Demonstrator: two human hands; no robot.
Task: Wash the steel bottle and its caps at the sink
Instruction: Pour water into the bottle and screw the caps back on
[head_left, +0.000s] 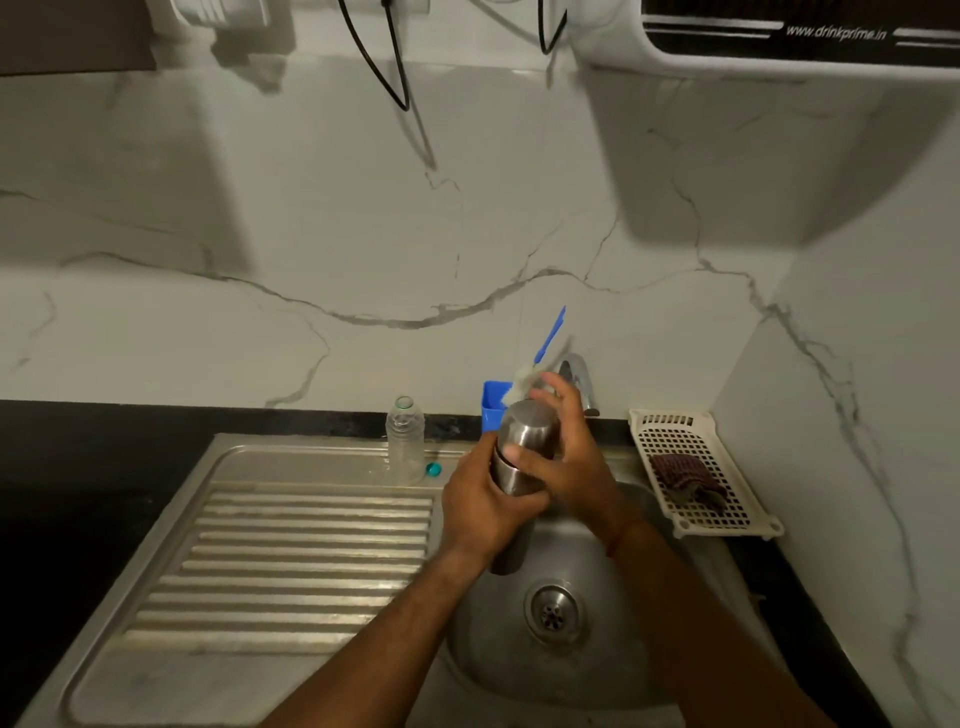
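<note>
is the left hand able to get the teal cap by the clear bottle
Probably not yet: the left hand grips the steel bottle. The way to the teal cap looks open.

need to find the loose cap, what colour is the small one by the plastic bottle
Teal; the cap shows best in the head view.

Over the sink bowl (613, 670), the left hand (485, 501) grips the steel bottle (525, 431) round its middle, and the right hand (569, 457) holds its upper part, thumb across the front. A blue-handled brush (549, 335) stands in a blue holder (492, 402) just behind, beside the tap (577, 374). Left of them stand a clear plastic bottle (404, 441) and a teal cap (432, 470). On the right, a white basket (660, 422) holds a dark cloth (684, 475).
</note>
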